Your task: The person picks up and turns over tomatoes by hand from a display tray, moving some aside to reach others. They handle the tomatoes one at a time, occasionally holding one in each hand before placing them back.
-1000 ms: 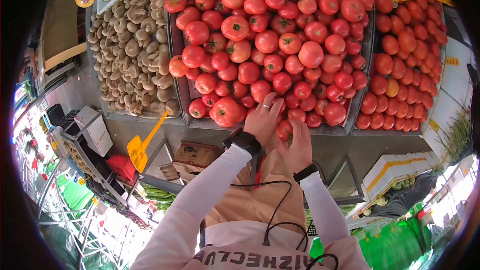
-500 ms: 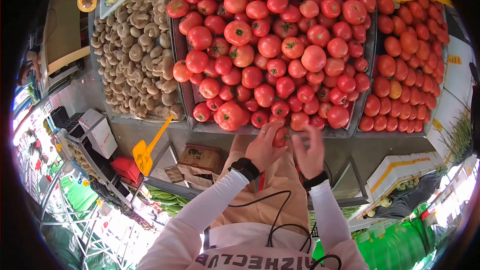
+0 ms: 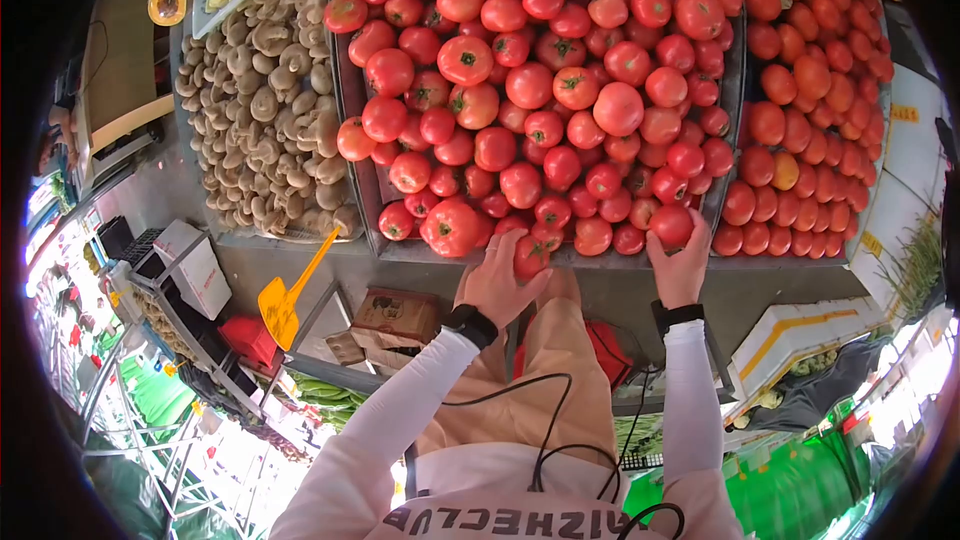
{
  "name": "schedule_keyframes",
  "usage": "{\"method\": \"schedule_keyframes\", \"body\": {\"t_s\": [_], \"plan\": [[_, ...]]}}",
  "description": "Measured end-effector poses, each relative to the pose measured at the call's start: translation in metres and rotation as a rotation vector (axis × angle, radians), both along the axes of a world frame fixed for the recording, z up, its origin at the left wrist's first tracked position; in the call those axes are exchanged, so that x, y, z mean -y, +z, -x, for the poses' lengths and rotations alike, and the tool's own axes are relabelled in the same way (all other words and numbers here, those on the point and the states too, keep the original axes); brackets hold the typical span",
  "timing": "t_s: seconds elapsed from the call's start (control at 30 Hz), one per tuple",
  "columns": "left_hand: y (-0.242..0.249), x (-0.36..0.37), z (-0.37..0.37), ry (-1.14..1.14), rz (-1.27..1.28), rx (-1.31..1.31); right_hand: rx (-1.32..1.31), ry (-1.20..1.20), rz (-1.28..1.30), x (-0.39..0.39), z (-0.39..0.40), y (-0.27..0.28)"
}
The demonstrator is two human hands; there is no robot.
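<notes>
Many red tomatoes (image 3: 527,87) fill a large grey bin in the middle. At its near edge my left hand (image 3: 500,280) has its fingers round a tomato (image 3: 531,256), which lies by the bin's front rim. Farther right, my right hand (image 3: 680,265) grips another tomato (image 3: 671,226) between thumb and fingers at the bin's front right corner. Both wrists wear black bands.
Brown mushrooms (image 3: 265,105) lie in a bin on the left, with a yellow price tag (image 3: 283,310) at its near corner. Smaller tomatoes (image 3: 800,150) fill the bin on the right. Below the counter are a cardboard box (image 3: 397,316) and a red bag (image 3: 604,352).
My right hand has moved right, away from my left hand, and has closed on a tomato at the bin's edge. My left hand has shifted slightly left with its tomato.
</notes>
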State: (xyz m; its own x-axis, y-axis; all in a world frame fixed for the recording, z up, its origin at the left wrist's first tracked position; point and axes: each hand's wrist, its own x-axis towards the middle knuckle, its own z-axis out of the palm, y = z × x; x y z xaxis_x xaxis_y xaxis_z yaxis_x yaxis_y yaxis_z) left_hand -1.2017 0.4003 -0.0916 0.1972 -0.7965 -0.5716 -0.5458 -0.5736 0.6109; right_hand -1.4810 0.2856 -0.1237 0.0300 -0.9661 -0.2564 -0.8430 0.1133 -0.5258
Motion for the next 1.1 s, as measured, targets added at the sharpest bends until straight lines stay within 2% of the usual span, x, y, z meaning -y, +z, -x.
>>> {"method": "schedule_keyframes", "body": {"t_s": [0.2,0.3,0.4,0.6,0.8,0.9,1.1], "plan": [[0.0,0.001,0.0,-0.008,-0.001,0.018,0.278,-0.285,-0.029,-0.009,0.018,0.002],[0.0,0.003,0.0,-0.002,0.007,0.001,0.292,-0.3,0.002,-0.002,0.016,0.015],[0.001,0.005,-0.001,0.001,0.007,-0.029,0.16,-0.119,0.054,0.0,0.031,0.008],[0.002,0.01,-0.002,0.006,0.019,-0.037,0.272,-0.193,0.167,0.004,0.031,-0.001],[0.0,0.01,-0.004,0.019,0.049,-0.031,0.148,-0.135,0.237,0.014,0.029,-0.003],[-0.001,0.01,-0.003,0.032,0.051,-0.036,0.041,-0.015,0.293,0.013,0.034,-0.014],[0.002,0.014,-0.005,0.042,0.02,-0.054,0.066,-0.069,0.215,0.003,0.036,-0.009]]}}
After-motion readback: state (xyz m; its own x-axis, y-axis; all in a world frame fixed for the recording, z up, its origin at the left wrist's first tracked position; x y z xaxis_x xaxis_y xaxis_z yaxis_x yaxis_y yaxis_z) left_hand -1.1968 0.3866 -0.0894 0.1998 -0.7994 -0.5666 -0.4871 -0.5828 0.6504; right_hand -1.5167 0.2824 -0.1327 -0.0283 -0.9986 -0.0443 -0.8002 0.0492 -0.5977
